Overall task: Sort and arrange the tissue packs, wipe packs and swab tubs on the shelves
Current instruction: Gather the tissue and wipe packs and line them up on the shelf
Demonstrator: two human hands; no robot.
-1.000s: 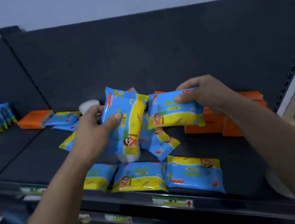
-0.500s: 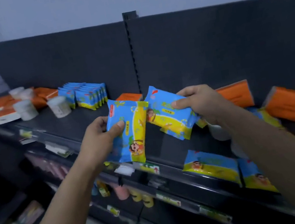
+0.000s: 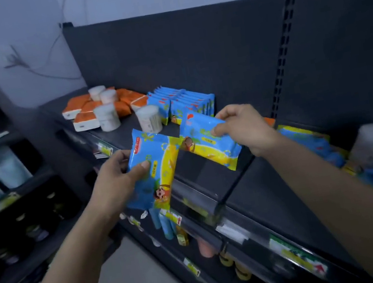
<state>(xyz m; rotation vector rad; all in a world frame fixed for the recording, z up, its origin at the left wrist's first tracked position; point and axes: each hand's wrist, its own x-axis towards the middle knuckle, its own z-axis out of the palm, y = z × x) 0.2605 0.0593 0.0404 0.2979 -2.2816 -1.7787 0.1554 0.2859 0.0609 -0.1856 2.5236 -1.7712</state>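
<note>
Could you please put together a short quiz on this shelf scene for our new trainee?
1. True or false: the left hand is empty.
2. The row of blue packs at the back of the shelf is: A) heaped flat, B) standing on edge side by side, C) packed in a box.
3. What colour are the tissue packs around the swab tubs at the far end?

Key:
1. False. It grips a blue wipe pack, and the right hand holds a second wipe pack.
2. B.
3. Orange.
</note>
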